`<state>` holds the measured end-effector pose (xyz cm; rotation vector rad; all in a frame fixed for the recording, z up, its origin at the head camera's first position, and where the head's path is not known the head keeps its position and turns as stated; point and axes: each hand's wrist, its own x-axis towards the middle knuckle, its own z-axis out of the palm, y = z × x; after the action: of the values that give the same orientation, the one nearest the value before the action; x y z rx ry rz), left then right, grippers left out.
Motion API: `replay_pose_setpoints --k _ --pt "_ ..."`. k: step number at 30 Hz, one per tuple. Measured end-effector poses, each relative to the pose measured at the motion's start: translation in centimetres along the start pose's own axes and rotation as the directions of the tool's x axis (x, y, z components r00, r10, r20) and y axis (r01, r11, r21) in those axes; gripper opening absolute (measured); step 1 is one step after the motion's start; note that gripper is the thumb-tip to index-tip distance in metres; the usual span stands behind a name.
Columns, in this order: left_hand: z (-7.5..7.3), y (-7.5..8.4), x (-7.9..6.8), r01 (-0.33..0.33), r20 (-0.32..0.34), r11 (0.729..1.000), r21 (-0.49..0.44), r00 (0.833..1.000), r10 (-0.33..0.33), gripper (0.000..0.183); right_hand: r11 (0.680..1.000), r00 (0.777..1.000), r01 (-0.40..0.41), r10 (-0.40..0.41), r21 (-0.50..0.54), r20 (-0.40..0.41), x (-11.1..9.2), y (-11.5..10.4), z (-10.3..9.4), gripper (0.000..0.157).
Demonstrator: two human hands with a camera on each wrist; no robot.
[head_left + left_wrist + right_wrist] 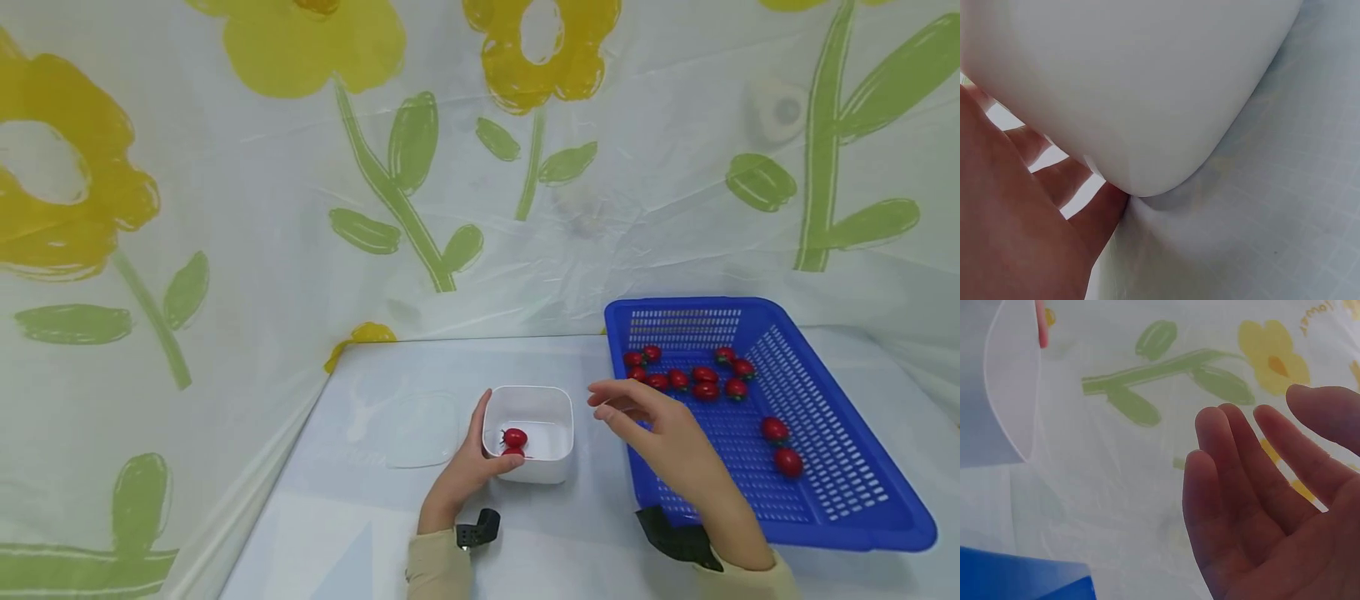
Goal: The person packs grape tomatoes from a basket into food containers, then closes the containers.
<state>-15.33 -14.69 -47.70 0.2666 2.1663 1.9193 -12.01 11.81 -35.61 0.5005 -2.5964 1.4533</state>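
Note:
A square white container (528,471) stands on the table with two red cherry tomatoes (514,437) inside, near its left front corner. My left hand (467,468) holds it at that corner, thumb over the front rim and fingers along the left wall. In the left wrist view the fingers (1063,178) lie against the container's smooth side (1135,94). My right hand (667,437) hovers between the container and a blue basket (862,408), fingers loosely bent and holding nothing. Several more cherry tomatoes (705,391) lie in the basket, mostly toward its back.
A clear flat lid (423,429) lies on the white table (352,508) left of the container. Behind the table hangs a white sheet (255,208) printed with yellow flowers and green stems. The basket's raised rim borders the right side of the work area.

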Motion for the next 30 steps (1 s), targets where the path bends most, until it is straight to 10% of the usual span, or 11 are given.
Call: replay_pose_setpoints --k 17,30 --pt "0.4 2.3 -1.0 0.01 0.02 1.0 -0.006 1.0 -0.01 0.095 0.962 0.992 0.113 -0.093 -0.25 0.091 1.2 1.3 -3.2 0.03" --pt "0.0 -0.1 0.0 -0.001 -0.015 1.0 0.018 1.0 0.001 0.092 0.948 0.957 0.1 -0.008 -0.303 0.291 2.5 5.9 -6.9 0.03"
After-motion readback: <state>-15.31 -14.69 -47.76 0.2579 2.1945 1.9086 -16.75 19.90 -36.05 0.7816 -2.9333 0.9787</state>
